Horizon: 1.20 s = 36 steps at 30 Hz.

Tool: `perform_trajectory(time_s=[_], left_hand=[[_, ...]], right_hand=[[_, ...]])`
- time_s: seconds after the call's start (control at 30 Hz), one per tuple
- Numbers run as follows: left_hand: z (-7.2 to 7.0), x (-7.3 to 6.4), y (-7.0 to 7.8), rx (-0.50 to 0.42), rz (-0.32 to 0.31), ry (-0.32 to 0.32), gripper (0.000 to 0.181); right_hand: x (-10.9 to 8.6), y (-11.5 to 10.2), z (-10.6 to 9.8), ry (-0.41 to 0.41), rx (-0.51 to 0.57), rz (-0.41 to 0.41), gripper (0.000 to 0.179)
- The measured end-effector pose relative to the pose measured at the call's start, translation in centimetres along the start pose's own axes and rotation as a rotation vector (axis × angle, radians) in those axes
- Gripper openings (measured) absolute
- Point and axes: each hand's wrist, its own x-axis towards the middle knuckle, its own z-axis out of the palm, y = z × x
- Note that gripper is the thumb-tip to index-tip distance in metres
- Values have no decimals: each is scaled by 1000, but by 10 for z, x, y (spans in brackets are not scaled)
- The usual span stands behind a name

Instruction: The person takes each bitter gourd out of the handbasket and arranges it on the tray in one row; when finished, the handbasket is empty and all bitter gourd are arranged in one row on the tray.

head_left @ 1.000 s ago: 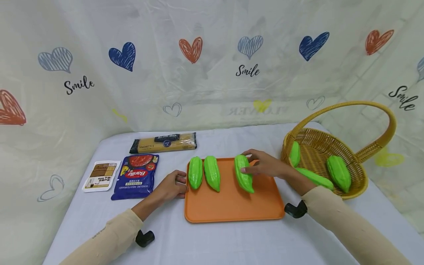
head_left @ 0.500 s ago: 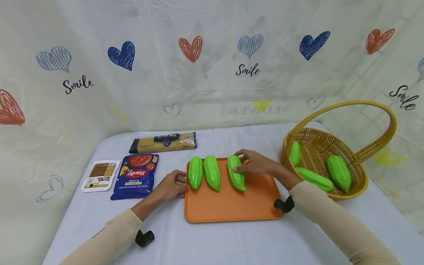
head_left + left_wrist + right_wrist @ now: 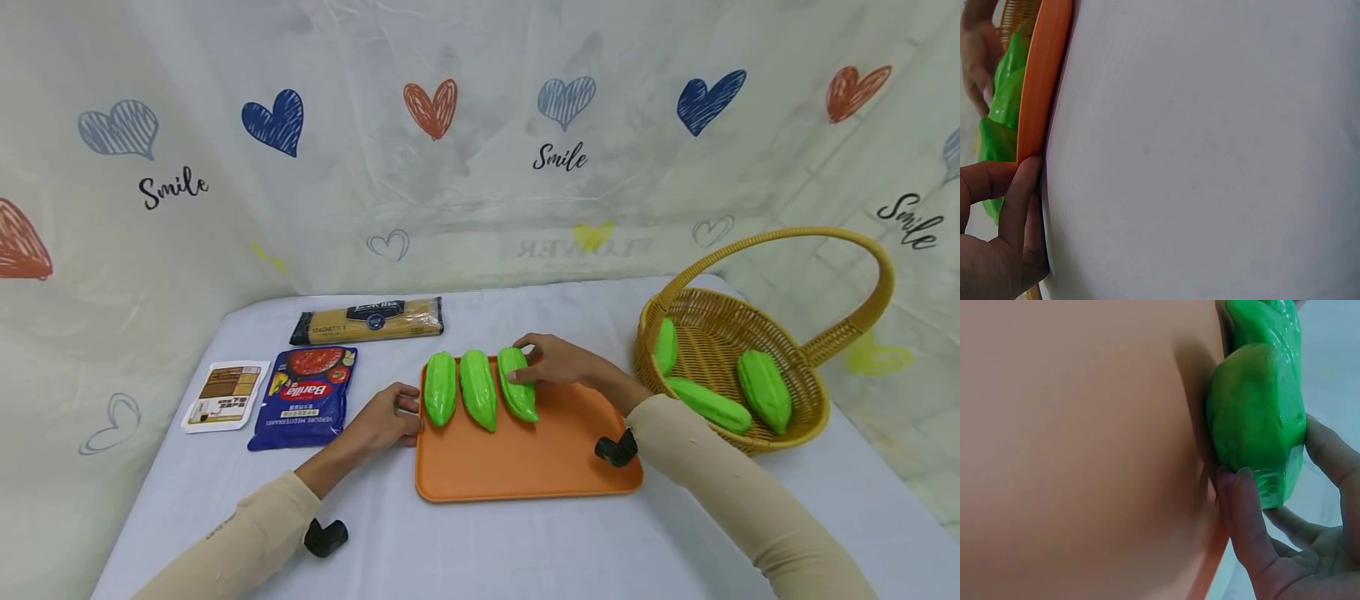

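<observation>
I see the right hand point(image 3: 557, 360) mid-frame, pinching a green vegetable point(image 3: 519, 398). Left of centre, the left hand point(image 3: 384, 423) pinches an orange tray point(image 3: 495, 471).

A pale curtain point(image 3: 480, 187) printed with red and blue hearts point(image 3: 431, 108) hangs behind a white-covered table point(image 3: 480, 554).

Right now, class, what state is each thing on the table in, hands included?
Tray: lying flat
Basket: upright, handle up
Gourds: two on tray, one held, three in basket
Spaghetti: bagged, lying flat
Pouch: lying flat
White pack: lying flat
Left hand: pinching the tray
Right hand: holding a gourd
</observation>
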Motion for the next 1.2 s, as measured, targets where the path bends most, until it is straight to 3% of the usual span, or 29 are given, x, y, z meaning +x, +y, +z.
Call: perform_trajectory(time_s=[0.8, 1.2], left_hand=[[0, 2, -2, -18, -4, 11, 57], [0, 2, -2, -5, -4, 11, 56]], right_hand=[[0, -8, 2, 11, -12, 38, 74], [-29, -3, -25, 56, 12, -4, 74]])
